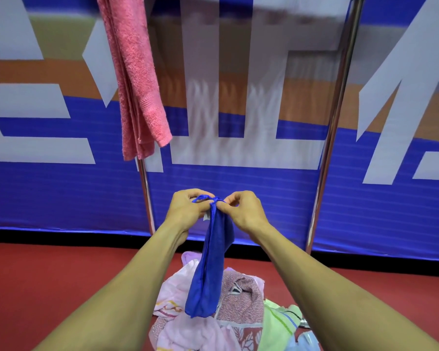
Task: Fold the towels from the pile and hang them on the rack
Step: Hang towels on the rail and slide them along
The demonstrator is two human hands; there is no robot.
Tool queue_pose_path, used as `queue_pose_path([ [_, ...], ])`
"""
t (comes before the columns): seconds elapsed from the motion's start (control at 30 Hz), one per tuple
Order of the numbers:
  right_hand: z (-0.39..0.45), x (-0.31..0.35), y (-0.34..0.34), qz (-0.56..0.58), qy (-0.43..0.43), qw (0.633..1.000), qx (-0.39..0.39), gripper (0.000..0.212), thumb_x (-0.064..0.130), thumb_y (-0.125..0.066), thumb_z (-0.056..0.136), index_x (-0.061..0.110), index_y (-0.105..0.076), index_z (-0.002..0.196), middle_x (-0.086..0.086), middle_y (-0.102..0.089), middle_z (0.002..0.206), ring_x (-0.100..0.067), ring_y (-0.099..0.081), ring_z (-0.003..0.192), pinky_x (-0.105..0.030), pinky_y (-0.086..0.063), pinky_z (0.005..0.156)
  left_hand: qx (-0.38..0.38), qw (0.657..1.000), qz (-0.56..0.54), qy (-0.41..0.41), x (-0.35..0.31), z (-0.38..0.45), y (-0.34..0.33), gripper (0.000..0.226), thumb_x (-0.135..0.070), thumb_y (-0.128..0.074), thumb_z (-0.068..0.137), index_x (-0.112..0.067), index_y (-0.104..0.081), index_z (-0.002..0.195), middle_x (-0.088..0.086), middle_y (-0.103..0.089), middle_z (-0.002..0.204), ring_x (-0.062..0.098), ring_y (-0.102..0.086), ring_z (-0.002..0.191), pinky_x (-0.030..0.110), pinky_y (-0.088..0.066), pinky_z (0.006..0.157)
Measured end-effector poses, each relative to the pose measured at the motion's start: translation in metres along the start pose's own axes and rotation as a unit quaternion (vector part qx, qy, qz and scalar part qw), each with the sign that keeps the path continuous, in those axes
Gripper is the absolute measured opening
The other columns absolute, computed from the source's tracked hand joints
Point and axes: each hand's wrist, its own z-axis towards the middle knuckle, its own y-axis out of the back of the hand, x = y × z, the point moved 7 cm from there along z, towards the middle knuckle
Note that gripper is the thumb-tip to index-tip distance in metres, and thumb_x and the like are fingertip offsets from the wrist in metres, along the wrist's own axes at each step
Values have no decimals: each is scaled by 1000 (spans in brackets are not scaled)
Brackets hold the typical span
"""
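Observation:
A blue towel [208, 269] hangs bunched in a narrow strip in front of me, above the pile. My left hand [185, 209] and my right hand [243, 211] pinch its top edge close together, fingers nearly touching. The pile of towels [213, 315] lies on the red floor below: pale pink, speckled mauve, green and light blue ones. A pink towel [137, 79] hangs folded over the rack's top bar at upper left. The rack's chrome right upright [332, 138] and left upright [147, 198] stand behind my hands.
A blue, white and orange banner [238, 186] covers the wall behind the rack. The red floor [48, 287] stretches to both sides of the pile. The rack's top bar is bare to the right of the pink towel.

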Motion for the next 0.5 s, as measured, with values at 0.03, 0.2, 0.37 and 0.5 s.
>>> queue_pose_path([
  [0.03, 0, 1, 0, 1, 2, 1000, -3, 18, 24, -72, 87, 14, -66, 72, 3, -65, 74, -6, -53, 62, -17, -41, 54, -3, 1000, 1, -1, 0, 0, 0, 9, 8, -71, 83, -1, -72, 86, 9, -71, 77, 14, -70, 66, 22, -56, 61],
  [0.2, -1, 1, -6, 25, 3, 1000, -13, 15, 22, -68, 87, 15, -64, 75, 6, -62, 71, -5, -52, 60, -11, -38, 47, 21, 999, -34, 6, -1, -2, -6, 6, -6, -69, 91, -1, -71, 91, 8, -71, 80, 16, -69, 71, 25, -59, 65],
  [0.37, 0, 2, -9, 1, 30, 999, 36, 17, 28, -71, 88, 17, -63, 78, 5, -57, 66, -10, -50, 60, -17, -38, 51, 6, 1000, 28, -1, -1, -1, 0, 11, 4, -75, 83, -3, -71, 89, 4, -72, 77, 9, -66, 65, 18, -49, 56],
  [0.5, 2, -4, -8, -148, 67, 980, 112, 33, 30, -77, 81, 19, -52, 63, 2, -49, 62, -18, -42, 62, -30, -34, 55, -20, 998, 57, 3, 0, 2, 10, 15, 9, -71, 83, -6, -71, 83, 0, -68, 66, 6, -63, 57, 19, -49, 54],
])
